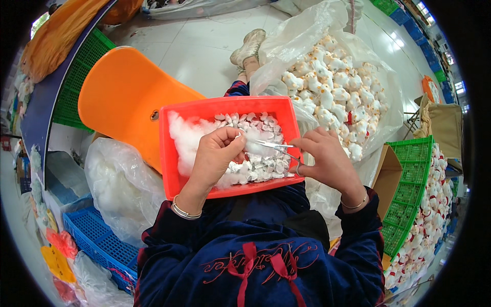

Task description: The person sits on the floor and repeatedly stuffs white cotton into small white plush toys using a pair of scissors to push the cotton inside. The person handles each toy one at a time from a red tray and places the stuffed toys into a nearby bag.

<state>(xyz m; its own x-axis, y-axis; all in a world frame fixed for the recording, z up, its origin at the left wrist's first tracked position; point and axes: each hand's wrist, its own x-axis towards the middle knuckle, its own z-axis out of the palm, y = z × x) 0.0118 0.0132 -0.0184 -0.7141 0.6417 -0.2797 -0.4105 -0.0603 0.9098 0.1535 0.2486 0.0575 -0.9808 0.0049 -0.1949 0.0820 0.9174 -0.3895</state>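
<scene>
On my lap sits a red plastic tray. White fluffy stuffing fills its left side, and many small white and silvery-grey pieces lie on the right. My left hand is above the tray, thumb and forefinger pinched on a small white piece mostly hidden by the fingers. My right hand grips metal scissor-handled forceps by the finger loops. The forceps point left, their tips close to the left fingertips beside a wisp of stuffing.
An orange chair stands left of the tray. Beyond the tray, a clear plastic bag spills small white plush toys. Green crates and a cardboard box are at right. A stuffing bag and blue crate lie left.
</scene>
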